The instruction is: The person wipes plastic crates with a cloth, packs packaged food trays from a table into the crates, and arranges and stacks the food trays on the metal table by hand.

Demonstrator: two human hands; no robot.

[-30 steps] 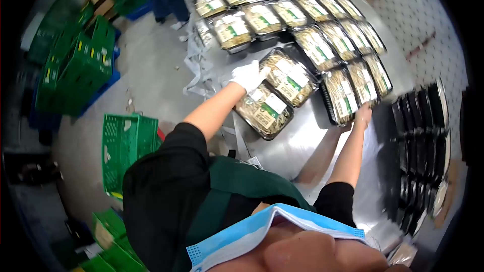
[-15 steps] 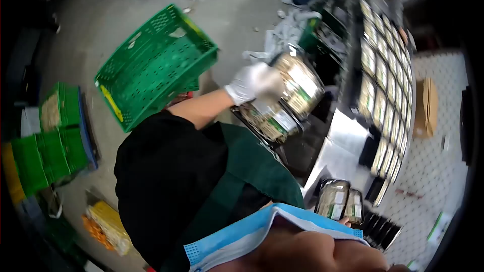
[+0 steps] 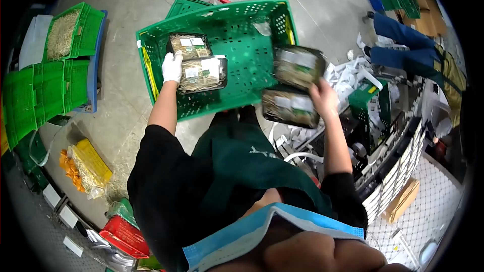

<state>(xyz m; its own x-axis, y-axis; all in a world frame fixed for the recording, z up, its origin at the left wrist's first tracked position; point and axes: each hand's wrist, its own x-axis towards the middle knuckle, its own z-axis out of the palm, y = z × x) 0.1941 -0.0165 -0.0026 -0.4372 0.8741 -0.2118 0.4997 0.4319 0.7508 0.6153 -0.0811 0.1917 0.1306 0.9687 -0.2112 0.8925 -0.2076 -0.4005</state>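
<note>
My left hand [image 3: 172, 68], in a white glove, grips the outer ends of two film-wrapped black food trays, a far tray [image 3: 190, 46] and a near tray [image 3: 203, 75]. They hold pale, thin-stranded food and carry white and green labels. Both are inside the left part of a large green perforated crate [image 3: 242, 83]; whether they touch its floor I cannot tell. My bare right hand [image 3: 325, 99] is closed on the ends of two similar trays, an upper tray [image 3: 298, 66] and a lower tray [image 3: 290, 107], at the crate's right end. The upper one is blurred.
Stacked green crates [image 3: 43, 88] stand at far left, one filled with pale strands. A yellow bag [image 3: 92, 166] lies on the floor. At right are a packing machine [image 3: 390, 156], scattered white label strips [image 3: 350, 78] and a co-worker's legs [image 3: 403, 53].
My view has swung from the packing machine to the green crate. My left hand has moved over to the crate with trays, and my right hand has come up holding two trays.
</note>
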